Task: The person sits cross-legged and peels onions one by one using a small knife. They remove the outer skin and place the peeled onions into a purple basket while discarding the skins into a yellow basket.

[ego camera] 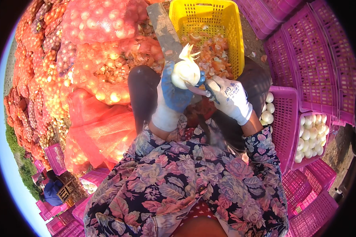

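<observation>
A peeled white onion (185,71) with a ragged, torn top sits in my left hand (175,93), which wears a white glove with a blue coated palm. My right hand (233,96), in a similar glove bearing print, grips a small knife (197,90). Its blade lies against the lower side of the onion; the handle is mostly hidden in my fingers. Just beyond both hands stands a yellow plastic crate (241,41), with loose onion skins (216,53) inside it.
Red mesh sacks of onions (103,22) pile up on the left. A worn board (165,31) leans by the yellow crate. To the right, peeled onions fill a magenta crate (297,161) beside stacked magenta crates (317,65). A person (52,191) sits at the far lower left.
</observation>
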### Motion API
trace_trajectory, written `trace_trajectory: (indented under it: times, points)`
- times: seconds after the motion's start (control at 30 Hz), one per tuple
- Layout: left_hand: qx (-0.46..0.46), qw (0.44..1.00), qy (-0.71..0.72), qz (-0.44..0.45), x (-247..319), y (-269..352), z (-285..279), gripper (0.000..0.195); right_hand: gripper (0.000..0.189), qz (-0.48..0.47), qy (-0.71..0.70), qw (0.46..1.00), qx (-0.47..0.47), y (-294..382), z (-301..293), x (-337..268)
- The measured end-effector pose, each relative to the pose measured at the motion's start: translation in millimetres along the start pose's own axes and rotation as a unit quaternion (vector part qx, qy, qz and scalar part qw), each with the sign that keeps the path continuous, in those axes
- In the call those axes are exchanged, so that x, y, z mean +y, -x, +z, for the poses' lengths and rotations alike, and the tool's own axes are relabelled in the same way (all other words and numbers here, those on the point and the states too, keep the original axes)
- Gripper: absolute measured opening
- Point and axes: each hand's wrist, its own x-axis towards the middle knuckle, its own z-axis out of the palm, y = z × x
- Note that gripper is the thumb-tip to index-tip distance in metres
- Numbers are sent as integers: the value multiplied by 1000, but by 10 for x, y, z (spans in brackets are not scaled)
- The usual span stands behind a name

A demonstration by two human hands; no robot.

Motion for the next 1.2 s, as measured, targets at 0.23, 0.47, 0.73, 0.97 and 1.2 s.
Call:
trace_trajectory:
  times: [0.23,0.47,0.73,0.97,1.2]
  points:
    - [76,988,106,-81,-22,13,55,35,48,81,101,984,126,-59,11,92]
    - [38,999,8,-37,21,20,-15,56,49,129,-119,982,71,31,46,22]
    - [32,996,-87,13,-19,13,-63,68,36,158,-281,946,40,123,90,-211]
    - [-12,1000,16,11,12,40,3,62,17,140,-314,935,88,87,78,-332]
    - [-12,736,-565,373,-34,75,34,64,26,237,-542,806,-13,76,150,-438]
